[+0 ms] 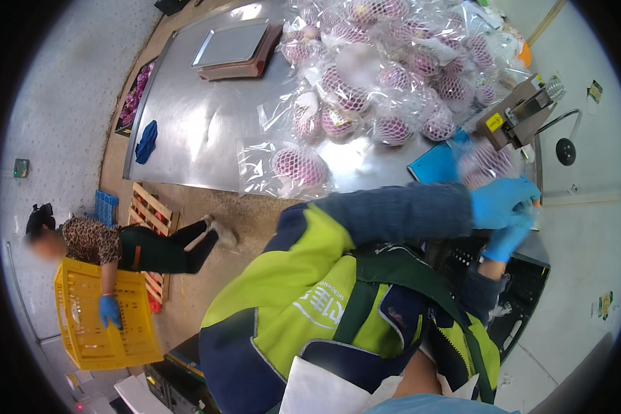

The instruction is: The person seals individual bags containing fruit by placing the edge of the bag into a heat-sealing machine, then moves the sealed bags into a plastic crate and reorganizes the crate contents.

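My left hand (499, 203) and my right hand (511, 239), both in blue gloves, meet at the table's right end. Their fingers overlap, and what lies between them is hidden. Against my left hand is a blurred clear bag of purplish-red round produce in white foam netting (484, 163); which hand grips it cannot be made out. Above it stands a metal bench device with a yellow label (515, 114). A similar bagged piece (300, 166) lies at the near edge of the steel table (186, 129), and a large heap of such bags (393, 77) covers its far part.
Metal trays (233, 44) are stacked at the back left, near a blue cloth (146, 142). A blue flat item (437, 163) lies beside the device. A black crate (522, 295) is below my hands. At left, a person holds a yellow crate (108, 321) near wooden pallets (152, 212).
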{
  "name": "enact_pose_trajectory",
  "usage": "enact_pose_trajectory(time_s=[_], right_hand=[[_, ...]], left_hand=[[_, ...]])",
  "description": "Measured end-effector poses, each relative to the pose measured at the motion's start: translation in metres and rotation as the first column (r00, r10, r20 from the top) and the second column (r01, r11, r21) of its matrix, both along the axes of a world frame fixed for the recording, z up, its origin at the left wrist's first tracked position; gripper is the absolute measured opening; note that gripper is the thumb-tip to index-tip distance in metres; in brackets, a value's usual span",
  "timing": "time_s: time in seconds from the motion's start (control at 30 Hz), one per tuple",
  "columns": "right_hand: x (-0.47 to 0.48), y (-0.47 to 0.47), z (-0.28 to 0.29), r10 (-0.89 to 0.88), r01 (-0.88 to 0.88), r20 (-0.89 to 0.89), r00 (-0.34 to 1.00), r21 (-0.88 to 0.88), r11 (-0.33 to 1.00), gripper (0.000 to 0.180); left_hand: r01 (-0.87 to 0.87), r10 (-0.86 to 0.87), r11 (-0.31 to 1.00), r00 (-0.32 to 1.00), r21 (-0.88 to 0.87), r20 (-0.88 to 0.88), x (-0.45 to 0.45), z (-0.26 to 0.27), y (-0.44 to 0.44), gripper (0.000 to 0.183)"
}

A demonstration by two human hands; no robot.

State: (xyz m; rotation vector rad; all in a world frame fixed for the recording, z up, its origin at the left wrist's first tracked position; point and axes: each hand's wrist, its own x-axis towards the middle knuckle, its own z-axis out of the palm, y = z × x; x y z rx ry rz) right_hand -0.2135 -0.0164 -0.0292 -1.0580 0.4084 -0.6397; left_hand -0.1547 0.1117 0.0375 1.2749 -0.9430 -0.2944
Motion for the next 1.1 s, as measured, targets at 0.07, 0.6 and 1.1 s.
enact_pose_trajectory(time_s=[0.07, 0.6, 1.1], right_hand=[[-0.032, -0.018, 0.035, -0.145, 0.07, -0.138, 0.98, -0.441, 0.895, 0.033], [0.012, 0.185, 0.014, 0.655, -0.789, -0.439, 0.615, -0.356, 0.501, 0.06], [0.017, 0.12, 0.03, 0.658, -0.746, -0.361, 0.661, -0.404, 0.528, 0.045]], left_hand=[[-0.227, 0.23, 0.973, 0.954, -0.038, 0.195, 0.007, 0.01, 0.085, 0.025], [-0.584, 0.803, 0.482, 0.592, 0.653, -0.064, 0.027, -0.05, 0.406, 0.013], [-0.42, -0.15, 0.726, 0.675, 0.544, 0.723, 0.075, 0.074, 0.162, 0.07]])
